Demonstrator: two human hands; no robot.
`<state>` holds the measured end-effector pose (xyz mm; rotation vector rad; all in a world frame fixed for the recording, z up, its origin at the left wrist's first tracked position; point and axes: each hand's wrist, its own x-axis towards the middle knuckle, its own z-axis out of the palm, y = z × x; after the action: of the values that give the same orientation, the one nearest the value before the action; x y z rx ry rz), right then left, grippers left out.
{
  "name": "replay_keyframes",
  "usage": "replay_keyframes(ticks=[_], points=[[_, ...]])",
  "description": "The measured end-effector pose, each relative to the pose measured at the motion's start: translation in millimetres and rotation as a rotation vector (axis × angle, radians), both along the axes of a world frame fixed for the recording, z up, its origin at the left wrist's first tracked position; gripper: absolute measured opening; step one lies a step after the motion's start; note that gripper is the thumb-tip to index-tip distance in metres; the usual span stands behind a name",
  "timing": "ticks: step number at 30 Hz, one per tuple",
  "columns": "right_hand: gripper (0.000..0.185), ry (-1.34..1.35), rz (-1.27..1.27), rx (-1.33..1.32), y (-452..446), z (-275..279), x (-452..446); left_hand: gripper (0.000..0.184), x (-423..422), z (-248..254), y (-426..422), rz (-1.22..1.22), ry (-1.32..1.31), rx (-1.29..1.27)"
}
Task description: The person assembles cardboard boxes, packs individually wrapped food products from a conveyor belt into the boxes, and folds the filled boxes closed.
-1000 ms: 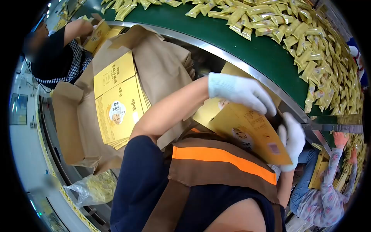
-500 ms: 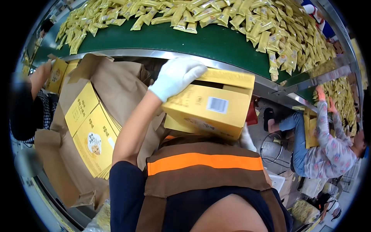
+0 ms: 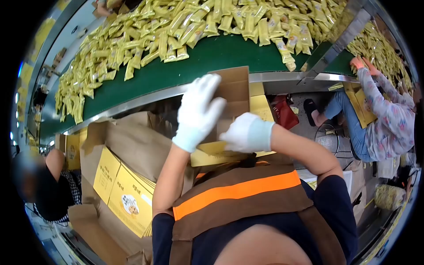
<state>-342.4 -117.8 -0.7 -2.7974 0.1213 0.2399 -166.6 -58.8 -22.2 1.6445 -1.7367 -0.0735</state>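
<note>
Two gloved hands work over one open yellow box [image 3: 232, 86], brown inside, at the centre of view in front of the wearer's apron [image 3: 240, 187]. The left hand [image 3: 198, 110] overlaps the box's 9 o'clock side, fingers straight and pressed together towards 12, thumb apart towards 2. The right hand [image 3: 249, 132] reaches in from 4 o'clock, fingers curled at the box; whether they pinch it, I cannot tell.

The box opens upward; one tall flap points to 12. Its visible length runs 12 to 6, though the hands hide part.

At 8 o'clock, one stack of flat cartons [image 3: 128, 194], several deep, lies on brown paper [image 3: 132, 138]. At 12, one green belt [image 3: 212, 57] carries more yellow packets [image 3: 176, 26] than can be counted. Its metal rim [image 3: 163, 93] runs just beyond the box, with a bare green strip before the packets. Towards 3, floor shows around one red bag [image 3: 283, 115], before one seated co-worker [image 3: 375, 115].
</note>
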Motion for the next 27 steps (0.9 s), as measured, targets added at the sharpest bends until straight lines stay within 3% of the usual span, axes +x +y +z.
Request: replay_keyframes(ticks=[1, 2, 3, 5, 6, 7, 9, 10, 13, 15, 17, 18, 20, 21, 22, 23, 24, 25, 27], points=[[0.032, 0.024, -0.012, -0.019, 2.0, 4.1, 4.3, 0.051, -7.4, 4.3, -7.5, 0.016, -0.349, 0.111], [0.035, -0.050, -0.012, 0.071, -4.1, 5.6, -5.4, 0.060, -4.5, -24.3, -11.5, 0.059, -0.509, 0.238], [0.038, 0.088, -0.191, 0.172, -6.8, 26.3, -15.1, 0.069, 0.1, -11.0, -14.4, 0.033, -0.579, 0.718], [0.045, -0.128, -0.447, 0.108, -25.9, -29.3, -42.9, 0.079, 11.6, -32.8, -1.2, 0.003, -0.312, 0.688], [0.051, -0.112, -0.409, -0.037, -21.8, -33.8, -50.1, 0.082, 19.6, -47.3, 4.0, -0.103, -0.053, 0.694], [0.058, -0.098, -0.372, -0.183, -18.0, -38.2, -57.3, 0.082, 18.3, -65.0, 13.6, -0.033, -0.084, 0.681], [0.062, -0.273, -0.776, -0.138, -11.2, -61.6, -65.4, 0.082, 12.4, -87.4, 17.1, 0.067, -0.161, 0.622], [0.072, -0.057, -0.869, 0.046, -18.7, -66.0, -69.6, 0.085, 11.0, -76.3, 15.5, 0.061, -0.151, 0.736], [0.089, -0.236, -0.873, 0.163, -12.3, -118.6, -80.0, 0.088, 26.3, -101.9, 19.3, -0.053, 0.144, 0.671], [0.094, -0.307, -0.891, 0.389, -5.5, -117.3, -76.0, 0.087, 32.4, -135.7, 23.1, -0.258, 0.710, 0.659], [0.097, -0.378, -0.925, 0.989, 4.1, -114.5, -72.8, 0.089, 15.8, -121.5, 28.2, -0.258, 1.045, 0.767], [0.098, -0.280, -0.955, 1.093, 3.7, -105.4, -75.6, 0.087, 12.8, -124.8, 29.9, -0.208, 1.001, 0.808], [0.097, -0.226, -0.894, 1.054, -9.9, -117.3, -83.3, 0.084, 17.2, -125.8, 24.6, -0.106, 0.692, 0.837], [0.087, -0.259, -0.926, 1.129, -25.0, -104.6, -78.9, 0.083, 17.9, -94.6, 11.2, -0.049, 0.426, 0.831], [0.062, 0.024, -0.971, 0.754, -58.7, -84.1, -86.6, 0.075, 20.2, -60.3, -2.4, 0.056, -0.066, 0.901], [0.035, -0.430, -0.611, 0.000, -96.2, -97.7, -95.0, 0.065, 38.9, -53.0, -17.6, -0.008, -0.291, 0.630], [0.038, -0.515, -0.750, 0.036, -129.3, -78.6, -90.9, 0.055, 62.4, -41.2, -37.9, -0.015, -0.219, 0.364], [0.041, -0.738, -0.971, 0.147, -183.8, -60.4, -74.7, 0.058, 86.9, -34.0, -72.9, 0.070, -0.215, 0.237], [0.048, -1.057, -1.188, 0.039, -297.6, -51.4, -47.5, 0.067, 135.9, -19.7, -142.4, 0.243, -0.193, -0.017]])
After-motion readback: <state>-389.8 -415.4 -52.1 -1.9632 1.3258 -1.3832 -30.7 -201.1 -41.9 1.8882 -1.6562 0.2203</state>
